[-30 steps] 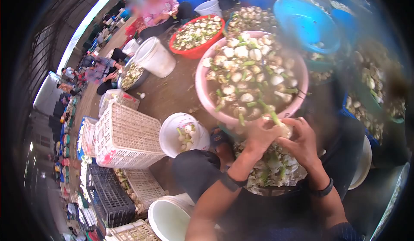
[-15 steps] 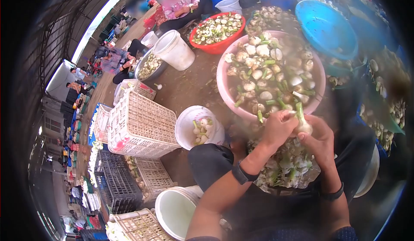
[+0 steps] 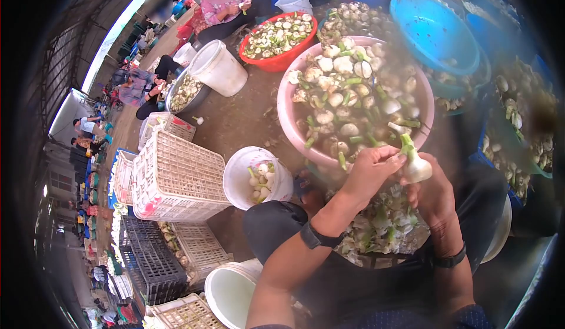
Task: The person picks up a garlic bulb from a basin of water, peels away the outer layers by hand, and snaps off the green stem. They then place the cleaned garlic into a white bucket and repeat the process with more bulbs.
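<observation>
The right hand (image 3: 434, 195) grips a bulb (image 3: 418, 168) stem-up just off the pink basin's (image 3: 283, 120) near rim, left hand (image 3: 371, 170) fingertips pinched on its top, apparently so peelings fall onto the scraps (image 3: 382, 229) below.

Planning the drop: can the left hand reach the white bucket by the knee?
Probably yes. The white bucket stands open beside the left knee, with nothing between it and the left hand, which grips the bulb with the right hand.

No readable text, labels, brands, numbers or signs anywhere; view blurred, details too small.
</observation>
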`<state>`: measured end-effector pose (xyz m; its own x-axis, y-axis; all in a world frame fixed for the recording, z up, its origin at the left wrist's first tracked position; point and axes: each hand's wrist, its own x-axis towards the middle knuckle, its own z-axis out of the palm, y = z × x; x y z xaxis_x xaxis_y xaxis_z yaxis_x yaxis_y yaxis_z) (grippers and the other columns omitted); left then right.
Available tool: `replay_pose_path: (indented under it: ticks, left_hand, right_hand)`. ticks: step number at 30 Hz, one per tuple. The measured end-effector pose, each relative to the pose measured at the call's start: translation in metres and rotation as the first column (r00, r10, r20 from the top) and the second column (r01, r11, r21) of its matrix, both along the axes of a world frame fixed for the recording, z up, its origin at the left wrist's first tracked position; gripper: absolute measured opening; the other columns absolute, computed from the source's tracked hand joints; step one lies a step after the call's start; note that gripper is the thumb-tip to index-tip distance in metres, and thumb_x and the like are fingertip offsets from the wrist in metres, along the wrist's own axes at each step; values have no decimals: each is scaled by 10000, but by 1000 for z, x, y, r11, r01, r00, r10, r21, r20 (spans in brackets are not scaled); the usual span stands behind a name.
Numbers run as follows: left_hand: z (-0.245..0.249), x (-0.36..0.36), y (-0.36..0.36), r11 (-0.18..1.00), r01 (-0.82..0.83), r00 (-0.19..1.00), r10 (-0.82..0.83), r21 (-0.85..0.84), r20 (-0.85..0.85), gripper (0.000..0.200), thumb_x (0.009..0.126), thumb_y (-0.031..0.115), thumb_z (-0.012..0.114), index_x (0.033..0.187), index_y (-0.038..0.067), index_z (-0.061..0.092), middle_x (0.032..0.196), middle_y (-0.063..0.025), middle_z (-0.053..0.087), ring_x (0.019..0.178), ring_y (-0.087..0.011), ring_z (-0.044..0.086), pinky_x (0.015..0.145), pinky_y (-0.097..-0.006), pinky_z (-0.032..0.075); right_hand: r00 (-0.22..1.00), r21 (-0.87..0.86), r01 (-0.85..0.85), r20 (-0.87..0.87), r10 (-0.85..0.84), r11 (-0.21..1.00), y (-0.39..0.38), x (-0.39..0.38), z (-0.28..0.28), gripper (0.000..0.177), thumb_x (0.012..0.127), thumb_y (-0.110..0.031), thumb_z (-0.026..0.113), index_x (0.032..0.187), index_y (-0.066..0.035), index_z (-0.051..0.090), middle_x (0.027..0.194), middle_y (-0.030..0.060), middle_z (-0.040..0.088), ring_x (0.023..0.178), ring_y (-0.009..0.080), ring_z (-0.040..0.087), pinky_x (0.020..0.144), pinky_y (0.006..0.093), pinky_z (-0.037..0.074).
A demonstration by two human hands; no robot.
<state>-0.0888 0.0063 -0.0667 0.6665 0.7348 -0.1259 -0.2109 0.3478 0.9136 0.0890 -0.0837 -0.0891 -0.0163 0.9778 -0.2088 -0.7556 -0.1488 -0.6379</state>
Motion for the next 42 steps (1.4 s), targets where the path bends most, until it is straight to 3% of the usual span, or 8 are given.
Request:
replay_pose_path:
  ticks: [4, 15, 19, 27, 30, 32, 35, 42]
  left_hand:
    - [-7, -1, -4, 988, 38, 991, -18, -148, 135, 155, 1068, 145, 635, 1159, 25, 670, 857, -35, 695, 782, -122, 662, 726, -301, 544]
    - [-25, -3, -14, 925, -228, 958, 270, 304, -102, 214, 997, 15, 698, 883, 86, 531, 919, 31, 623, 814, -26, 539, 708, -220, 469]
    - [-31, -11, -12, 878, -186, 922, 311, 440, -230, 149, 960, 9, 713, 924, 91, 593, 929, 39, 639, 837, -17, 542, 740, -202, 447]
    - [-6, -9, -21, 974, -227, 973, 228, -10, 31, 125, 941, -31, 696, 927, 62, 613, 975, -63, 736, 858, -101, 679, 805, -288, 546]
    - [-11, -16, -16, 975, -172, 979, 185, -138, 82, 78, 949, -24, 683, 979, 29, 633, 1019, -103, 744, 905, -161, 726, 859, -328, 594]
    - [-9, -16, -16, 963, -153, 979, 179, -220, 102, 71, 954, -13, 683, 1006, 20, 647, 1044, -117, 750, 919, -178, 739, 873, -334, 608]
    - [-13, -13, -18, 931, -317, 948, 316, -179, -36, 100, 938, 17, 728, 937, 38, 631, 940, -98, 751, 791, -139, 712, 744, -292, 587]
    - [-17, -11, -27, 965, -255, 959, 260, 57, -114, 161, 944, 31, 752, 851, 76, 629, 844, 8, 686, 731, -18, 567, 659, -198, 445]
  right_hand:
    - [961, -148, -70, -276, 27, 987, 2, -7, 8, 467, 1149, -481, 330, 1352, -118, 544, 888, 236, 714, 563, 291, 698, 507, 332, 592]
    - [867, 37, 77, 491, -85, 996, -6, -26, 14, 582, 1026, -387, 653, 1465, -30, 519, 1111, 112, 696, 791, 170, 706, 632, 262, 570]
    - [900, 68, 71, 427, -93, 995, -10, -21, 12, 616, 1006, -328, 674, 1491, 21, 522, 1145, 102, 696, 802, 136, 688, 641, 249, 563]
    - [989, -20, -144, 15, 145, 989, -9, -7, -8, 566, 1064, -454, 548, 1367, 19, 614, 947, 105, 702, 669, 163, 661, 578, 288, 553]
    - [978, -51, -164, 123, 169, 985, -7, -9, -2, 574, 1095, -484, 463, 1375, -1, 596, 916, 97, 688, 683, 186, 662, 587, 297, 562]
    - [908, -108, -14, 414, 58, 994, -6, -17, 6, 504, 1089, -412, 527, 1419, -37, 589, 983, 89, 669, 753, 198, 659, 640, 313, 558]
    - [51, 402, 162, 909, -414, 901, -5, -19, -8, 458, 1030, -275, 640, 1433, -60, 598, 1068, 96, 650, 840, 212, 655, 716, 356, 549]
    - [159, 383, 153, 900, -405, 911, -7, -18, 5, 301, 860, -145, 859, 1137, -82, 759, 1066, 117, 669, 974, 231, 677, 832, 346, 549]
